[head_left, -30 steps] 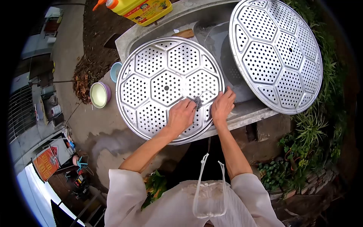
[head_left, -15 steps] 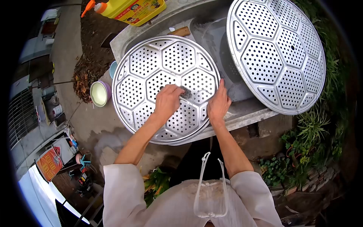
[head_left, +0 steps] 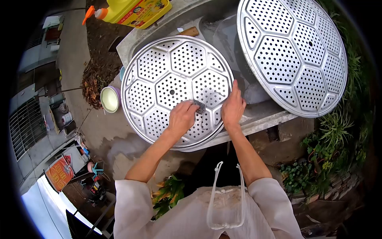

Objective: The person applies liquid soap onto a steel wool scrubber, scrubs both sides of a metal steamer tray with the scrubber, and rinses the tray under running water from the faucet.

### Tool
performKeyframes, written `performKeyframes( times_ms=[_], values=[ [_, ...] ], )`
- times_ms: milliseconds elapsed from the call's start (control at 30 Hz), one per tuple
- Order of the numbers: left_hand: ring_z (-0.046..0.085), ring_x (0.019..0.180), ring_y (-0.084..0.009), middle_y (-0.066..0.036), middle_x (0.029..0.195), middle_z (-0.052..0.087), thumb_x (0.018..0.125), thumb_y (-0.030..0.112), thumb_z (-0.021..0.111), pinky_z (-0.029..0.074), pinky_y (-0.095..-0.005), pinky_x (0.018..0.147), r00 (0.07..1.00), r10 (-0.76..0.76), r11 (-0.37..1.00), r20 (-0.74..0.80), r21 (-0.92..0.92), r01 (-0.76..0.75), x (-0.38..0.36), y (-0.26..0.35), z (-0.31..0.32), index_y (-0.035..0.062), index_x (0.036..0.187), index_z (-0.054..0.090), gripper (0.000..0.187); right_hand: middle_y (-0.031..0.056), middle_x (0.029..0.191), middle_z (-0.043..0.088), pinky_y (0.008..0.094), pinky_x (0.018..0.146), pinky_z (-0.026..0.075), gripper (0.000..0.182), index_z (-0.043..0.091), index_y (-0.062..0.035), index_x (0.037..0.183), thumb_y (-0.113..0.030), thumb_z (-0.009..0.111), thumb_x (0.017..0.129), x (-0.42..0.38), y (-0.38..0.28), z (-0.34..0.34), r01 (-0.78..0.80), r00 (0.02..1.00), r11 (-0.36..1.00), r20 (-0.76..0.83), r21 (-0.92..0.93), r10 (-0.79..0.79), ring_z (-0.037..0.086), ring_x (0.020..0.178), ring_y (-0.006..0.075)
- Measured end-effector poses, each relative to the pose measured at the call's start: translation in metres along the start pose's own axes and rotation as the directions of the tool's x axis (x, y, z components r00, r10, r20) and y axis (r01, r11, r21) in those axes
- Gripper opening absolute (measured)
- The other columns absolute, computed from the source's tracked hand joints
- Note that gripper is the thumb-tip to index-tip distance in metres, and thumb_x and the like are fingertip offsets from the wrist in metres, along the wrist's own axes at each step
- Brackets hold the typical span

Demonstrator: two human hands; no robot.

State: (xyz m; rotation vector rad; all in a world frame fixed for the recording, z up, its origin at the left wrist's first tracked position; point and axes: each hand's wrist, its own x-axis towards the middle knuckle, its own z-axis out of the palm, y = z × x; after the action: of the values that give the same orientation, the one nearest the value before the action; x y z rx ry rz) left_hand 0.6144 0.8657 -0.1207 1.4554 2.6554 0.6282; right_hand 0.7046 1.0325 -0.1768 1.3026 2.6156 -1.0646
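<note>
A round perforated metal steamer tray [head_left: 149,89] with hexagon panels lies across the near left part of a stone sink. My left hand [head_left: 183,118] is closed round a grey steel wool scrubber [head_left: 200,106], pressed on the tray right of and below its centre. At the tray's right rim, my right hand [head_left: 233,106] holds the edge, its fingers pointing away from me along it; its grip beneath is hidden. A second steamer tray [head_left: 277,57] of the same kind leans over the sink's right side, apart from both hands.
The stone sink [head_left: 274,118] runs beneath both trays. A yellow jug [head_left: 139,14] with an orange pump stands at its upper left corner, near a wooden piece [head_left: 190,32]. On the ground at left is a small bucket [head_left: 110,99]. Plants [head_left: 334,129] grow at right.
My left hand and the scrubber have moved down and slightly right across the tray, uncovering its centre hole. My right hand stays at the rim. The view has shifted slightly.
</note>
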Motion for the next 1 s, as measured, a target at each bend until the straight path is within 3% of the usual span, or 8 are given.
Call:
performKeyframes(
  times_ms=[133,333,400,467,667,767,867,1000],
  values=[
    [0.062,0.082,-0.0310,-0.011,0.094,0.061,0.076,-0.003,0.064,0.051,-0.0403,0.071,0.964,-0.265,0.960,-0.015,0.086,0.265,0.084,-0.037,0.002,0.0031,0.093,0.067,0.019,0.0096,0.130,0.053,0.0490,0.105,0.034,0.073,0.027,-0.0141,0.152,-0.001,0.055,0.086,-0.001,-0.002,0.004,0.007,1.000,1.000,-0.016,-0.018,-0.007,0.056,0.114,0.0282],
    [0.060,0.077,-0.0280,-0.011,0.087,0.063,0.070,-0.007,0.063,0.050,-0.0387,0.070,1.000,-0.026,0.996,0.008,-0.084,0.026,-0.009,0.014,-0.005,0.0042,0.086,0.068,0.020,0.0089,0.131,0.053,0.0469,0.105,0.034,0.073,0.027,-0.0145,0.152,-0.001,0.055,0.086,0.000,-0.004,-0.001,-0.024,1.000,0.999,0.014,-0.039,0.024,0.055,0.116,0.0270],
    [0.059,0.078,-0.0289,-0.011,0.086,0.064,0.070,-0.007,0.064,0.049,-0.0396,0.071,1.000,-0.028,0.999,-0.005,-0.039,0.027,0.021,-0.014,-0.002,0.0037,0.087,0.067,0.020,0.0089,0.131,0.053,0.0464,0.105,0.034,0.073,0.027,-0.0143,0.152,-0.001,0.056,0.086,0.000,-0.003,-0.001,0.015,1.000,1.000,-0.014,-0.019,-0.015,0.055,0.115,0.0283],
    [0.059,0.084,-0.0313,-0.012,0.087,0.065,0.073,-0.004,0.064,0.049,-0.0406,0.075,0.965,-0.241,0.966,-0.104,0.069,0.248,0.070,-0.044,0.001,0.0015,0.091,0.066,0.019,0.0089,0.130,0.053,0.0464,0.105,0.034,0.073,0.027,-0.0141,0.152,-0.001,0.056,0.086,0.000,-0.004,-0.001,0.023,0.999,1.000,-0.036,-0.007,-0.023,0.055,0.115,0.0282],
    [0.060,0.081,-0.0280,-0.010,0.085,0.063,0.067,-0.008,0.068,0.052,-0.0376,0.075,0.992,-0.099,0.983,0.080,-0.144,0.110,0.005,0.013,0.003,0.0059,0.087,0.066,0.024,0.0085,0.127,0.054,0.0460,0.105,0.034,0.072,0.028,-0.0135,0.152,-0.002,0.056,0.086,-0.001,-0.005,0.000,-0.004,1.000,0.999,0.002,-0.044,0.004,0.055,0.116,0.0259],
    [0.060,0.080,-0.0284,-0.010,0.085,0.064,0.071,-0.005,0.066,0.051,-0.0380,0.075,0.991,-0.129,0.992,-0.032,-0.007,0.129,0.052,-0.037,0.000,0.0038,0.091,0.068,0.022,0.0085,0.126,0.054,0.0464,0.104,0.035,0.072,0.028,-0.0135,0.152,-0.002,0.056,0.086,0.000,-0.002,-0.001,0.019,1.000,0.999,-0.021,-0.045,-0.020,0.055,0.115,0.0258],
    [0.057,0.093,-0.0302,-0.014,0.100,0.063,0.076,0.000,0.068,0.048,-0.0404,0.083,0.962,-0.272,0.955,-0.042,0.113,0.275,0.085,-0.062,-0.006,0.0022,0.101,0.069,0.026,0.0088,0.124,0.056,0.0462,0.100,0.038,0.073,0.028,-0.0138,0.151,-0.003,0.057,0.086,0.000,0.001,0.004,0.056,0.993,0.997,-0.098,-0.057,-0.061,0.058,0.110,0.0269],
    [0.044,0.118,-0.0404,-0.025,0.129,0.049,0.081,0.009,0.063,0.036,-0.0447,0.104,0.987,-0.133,0.987,0.089,0.106,0.123,0.044,-0.026,-0.030,-0.0032,0.129,0.058,0.049,0.0090,0.122,0.057,0.0440,0.094,0.041,0.073,0.028,-0.0141,0.151,-0.003,0.057,0.085,0.001,-0.003,0.004,-0.001,0.998,0.998,-0.067,-0.060,-0.003,0.060,0.105,0.0282]
  ],
)
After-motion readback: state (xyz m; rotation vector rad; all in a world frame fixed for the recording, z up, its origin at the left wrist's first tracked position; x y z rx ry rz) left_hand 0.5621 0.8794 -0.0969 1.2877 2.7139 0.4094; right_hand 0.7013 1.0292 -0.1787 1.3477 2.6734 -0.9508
